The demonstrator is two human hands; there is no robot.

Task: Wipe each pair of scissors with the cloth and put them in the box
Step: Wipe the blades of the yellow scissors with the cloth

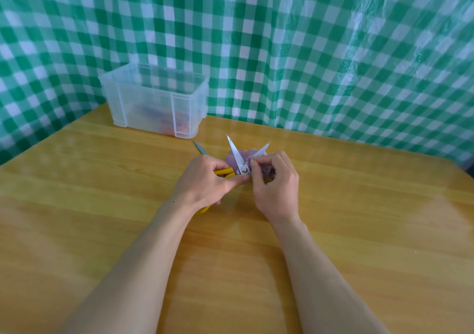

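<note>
Gripping the yellow-handled scissors [237, 158] steady in the left hand [205, 179], draw the cloth [246, 155] pinched in the right hand [277, 187] from pivot to tip, away from both hands.

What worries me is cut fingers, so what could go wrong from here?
1. The yellow-handled scissors are held wide open, both points bare, while the right hand pinches the purple cloth on one blade near the pivot; a slip could cut fingertips.
2. If the left hand squeezes the handles, the blades might close on the cloth or fingers.
3. A grey scissor blade lies on the table just beyond the left hand, easily bumped.
</note>
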